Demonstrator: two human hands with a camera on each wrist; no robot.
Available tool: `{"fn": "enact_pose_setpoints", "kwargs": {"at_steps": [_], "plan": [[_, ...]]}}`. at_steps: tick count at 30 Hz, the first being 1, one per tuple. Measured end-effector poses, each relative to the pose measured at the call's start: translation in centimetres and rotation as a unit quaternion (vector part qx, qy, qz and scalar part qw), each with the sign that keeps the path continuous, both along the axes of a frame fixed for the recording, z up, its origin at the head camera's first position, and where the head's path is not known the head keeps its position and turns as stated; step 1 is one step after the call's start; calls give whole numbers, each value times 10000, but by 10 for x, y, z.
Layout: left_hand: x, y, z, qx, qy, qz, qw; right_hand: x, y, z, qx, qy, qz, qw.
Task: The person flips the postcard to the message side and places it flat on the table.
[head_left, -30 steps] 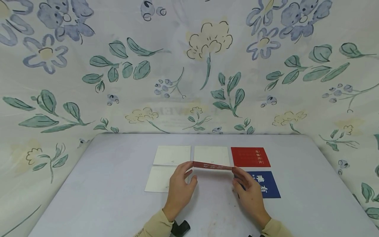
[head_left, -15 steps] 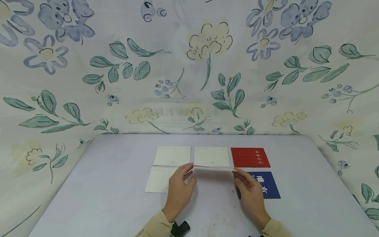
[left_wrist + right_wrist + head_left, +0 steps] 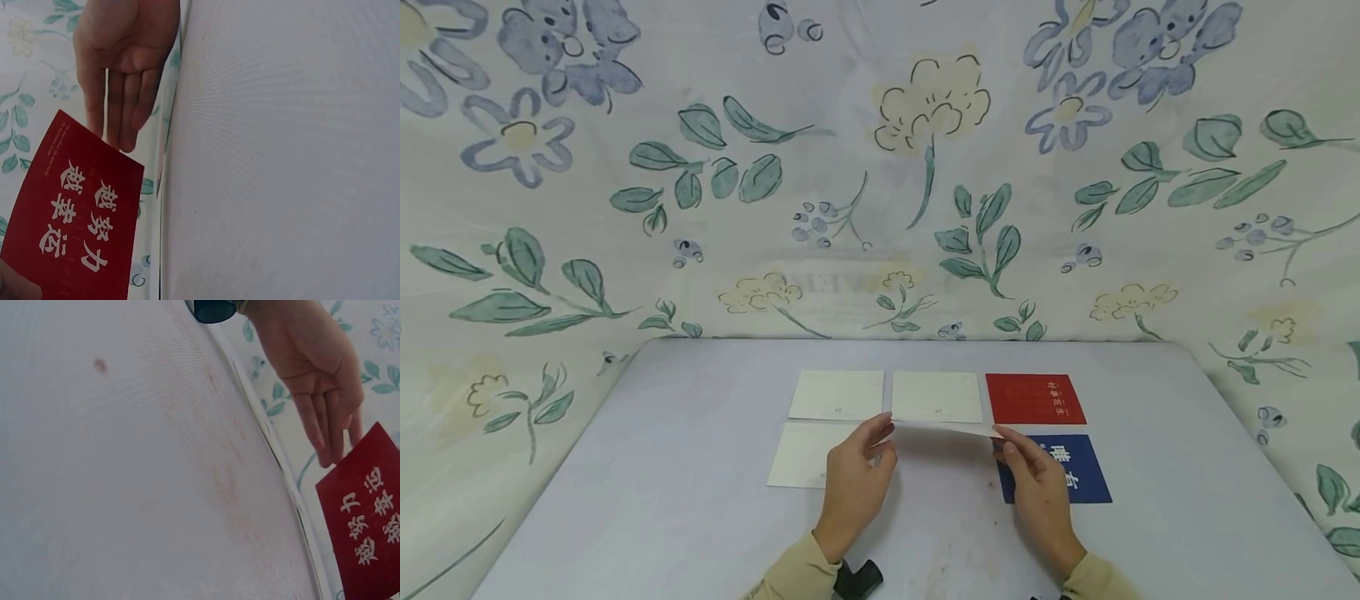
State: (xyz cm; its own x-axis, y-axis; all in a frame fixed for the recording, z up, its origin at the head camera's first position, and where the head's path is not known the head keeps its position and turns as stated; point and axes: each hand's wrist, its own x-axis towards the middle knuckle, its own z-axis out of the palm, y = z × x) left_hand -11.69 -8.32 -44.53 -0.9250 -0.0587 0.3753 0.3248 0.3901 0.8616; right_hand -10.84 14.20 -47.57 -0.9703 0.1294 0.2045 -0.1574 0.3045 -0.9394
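A small card (image 3: 81, 212), red with white Chinese characters on one face and pale on the other, is held up above the table between both hands. In the head view it shows nearly edge-on as a thin white strip (image 3: 943, 427). My left hand (image 3: 857, 487) holds one end at its fingertips, and my right hand (image 3: 1041, 492) holds the other end. In the left wrist view, a digit of the other hand overlaps the red face at the bottom left. Behind the right hand lies a blue card (image 3: 1086, 471) with white characters, partly hidden.
Several cards lie in rows: white cards (image 3: 837, 393) at the left and middle, the lower left one partly behind the left hand, and a red card (image 3: 1030, 398) at back right. The pale table (image 3: 647, 492) bears faint reddish smudges; a floral cloth (image 3: 880, 200) hangs behind.
The held card has tilted: its red strip turned edge-on and now shows its white side. The right hand's thumb has shifted up toward the card's end; the left hand has barely moved.
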Motion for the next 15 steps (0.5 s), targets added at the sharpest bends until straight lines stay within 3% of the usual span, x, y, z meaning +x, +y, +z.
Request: {"fn": "enact_pose_setpoints", "kwargs": {"at_steps": [15], "plan": [[0,-1,-1,47,43,84,9999,-3,2,-2,-349,-44,-112,9993]]}}
